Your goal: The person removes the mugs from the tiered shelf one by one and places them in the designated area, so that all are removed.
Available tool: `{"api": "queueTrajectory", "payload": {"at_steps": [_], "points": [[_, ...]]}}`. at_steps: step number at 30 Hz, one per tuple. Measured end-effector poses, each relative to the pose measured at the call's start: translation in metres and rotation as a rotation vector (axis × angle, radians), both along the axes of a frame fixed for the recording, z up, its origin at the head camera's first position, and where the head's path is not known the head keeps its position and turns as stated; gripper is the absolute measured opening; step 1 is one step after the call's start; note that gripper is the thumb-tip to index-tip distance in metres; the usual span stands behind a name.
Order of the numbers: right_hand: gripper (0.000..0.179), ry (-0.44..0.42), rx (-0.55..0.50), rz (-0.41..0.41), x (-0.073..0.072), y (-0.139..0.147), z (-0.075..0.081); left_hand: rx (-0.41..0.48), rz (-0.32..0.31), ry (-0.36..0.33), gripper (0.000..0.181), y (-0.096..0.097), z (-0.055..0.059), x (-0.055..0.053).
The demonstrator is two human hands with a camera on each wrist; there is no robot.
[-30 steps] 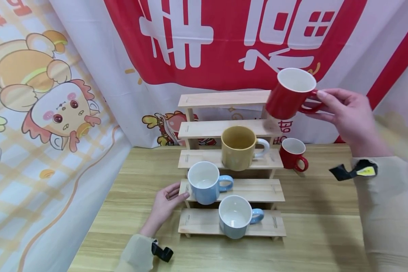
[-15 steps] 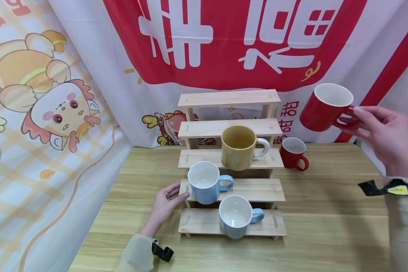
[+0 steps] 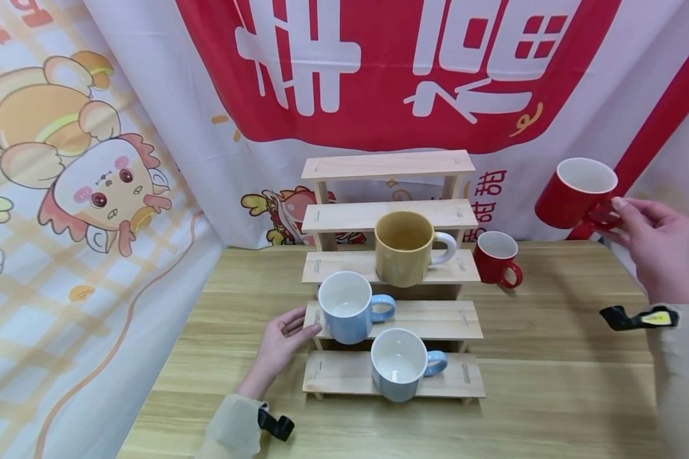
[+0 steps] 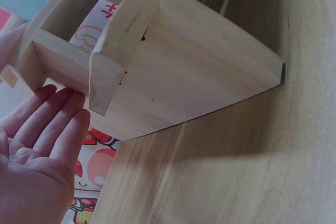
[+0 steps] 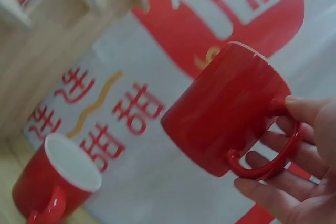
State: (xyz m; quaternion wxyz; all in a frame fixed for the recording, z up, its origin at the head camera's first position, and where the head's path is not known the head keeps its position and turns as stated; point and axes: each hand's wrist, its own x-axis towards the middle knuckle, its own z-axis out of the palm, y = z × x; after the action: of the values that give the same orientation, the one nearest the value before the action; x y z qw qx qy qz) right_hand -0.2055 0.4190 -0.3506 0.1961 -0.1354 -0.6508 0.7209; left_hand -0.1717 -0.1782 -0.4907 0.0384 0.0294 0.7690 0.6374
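Observation:
My right hand (image 3: 663,245) pinches a red mug (image 3: 571,196) with a white inside by its handle, in the air right of the wooden tiered stand (image 3: 390,166). Its handle (image 5: 273,166) shows between thumb and fingers in the right wrist view. My left hand (image 3: 282,338) grips the left end of the second step from the front, thumb on top and fingertips (image 4: 73,103) against the underside. A blue mug (image 3: 344,322) sits on that step; a pale mug with a blue handle (image 3: 399,373) is on the lowest. The yellow mug (image 3: 404,255) stands one step higher.
Another red mug (image 3: 490,268) stands on the wooden table (image 3: 557,376) just right of the stand. The stand's top two shelves carry nothing. A printed cloth (image 3: 275,146) hangs close behind it, and more cloth (image 3: 92,306) hangs at the left.
My right hand has carried the red mug rightward and lower, from beside the top shelf out past the stand. My left hand has stayed on the stand, and the other mugs have not moved.

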Motion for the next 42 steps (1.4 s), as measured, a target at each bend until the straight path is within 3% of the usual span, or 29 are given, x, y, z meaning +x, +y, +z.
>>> {"api": "queueTrajectory", "payload": {"at_steps": [7,12,24,32,42], "points": [[0.03,0.11,-0.164,0.044,-0.009,0.01,-0.037,0.014,-0.002,-0.019,0.062,0.001,0.001,0.001],[0.018,0.117,-0.212,0.078,-0.011,0.011,-0.062,0.023,-0.002,-0.019,0.061,0.0,0.003,0.002],[0.005,0.037,-0.15,0.059,-0.013,0.006,-0.116,0.019,-0.008,-0.004,0.063,0.001,0.001,0.0],[0.006,0.011,-0.164,0.012,-0.016,0.004,-0.137,0.023,0.002,-0.005,0.062,0.0,0.001,0.0],[0.009,-0.065,-0.181,-0.021,-0.018,0.008,-0.148,0.034,0.005,-0.005,0.059,0.001,0.002,0.002]]}}
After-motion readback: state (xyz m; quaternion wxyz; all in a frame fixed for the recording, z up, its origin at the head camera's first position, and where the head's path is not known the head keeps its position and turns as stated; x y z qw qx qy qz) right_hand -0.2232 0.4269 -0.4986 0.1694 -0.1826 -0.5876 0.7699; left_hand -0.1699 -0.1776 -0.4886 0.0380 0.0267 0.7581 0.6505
